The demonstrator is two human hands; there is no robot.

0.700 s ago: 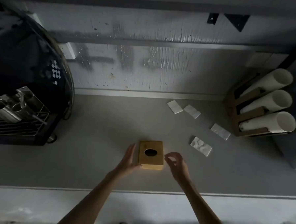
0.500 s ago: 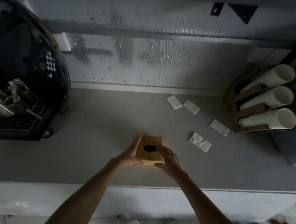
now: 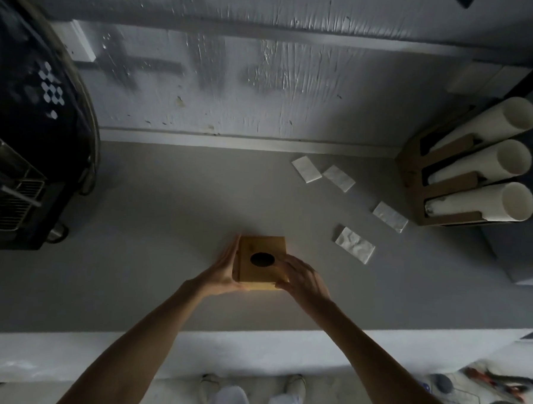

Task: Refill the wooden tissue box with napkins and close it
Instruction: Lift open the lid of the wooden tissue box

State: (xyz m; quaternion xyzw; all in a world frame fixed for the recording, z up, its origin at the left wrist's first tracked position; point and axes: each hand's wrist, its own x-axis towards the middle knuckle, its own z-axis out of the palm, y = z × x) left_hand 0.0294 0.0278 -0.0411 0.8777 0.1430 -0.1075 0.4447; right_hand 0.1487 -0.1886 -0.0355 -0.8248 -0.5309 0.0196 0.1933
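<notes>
While the box (image 3: 264,246) sits front-middle on the counter (image 3: 165,227), both hands are on it. Left hand (image 3: 223,272): fingers straight, flat against the left wall, pressing rather than wrapped. Right hand (image 3: 301,279): fingers draped over the top right edge beside the hole (image 3: 262,259), thumb on the near face, so it grips the box. Lid looks seated. Can't tell how it opens or whether anything is inside, the hole just reads dark.

Handling, my read: wood, stiff, likely light if empty. Smooth faces may skate on the counter, so clamp opposite side walls and keep off the hole rim.

Four napkins (image 3: 355,245) lie loose to the right and behind, apart from the box. They look thin and soft, and the nearest is crumpled. Flat on the surface they'll be fiddly. Pinch an edge, or slide one toward the counter lip first. They'll probably need stacking before going in.

Surface: grey, matte, flat, with a pale front edge.

Room: dim light. Grey wall (image 3: 265,78) behind, paint scuffed and streaked. Dark coffee machine (image 3: 25,133) at far left. At right rear, a cardboard holder (image 3: 415,166) with three white cup stacks (image 3: 493,158) lying sideways, near the napkins, well apart from the box.
</notes>
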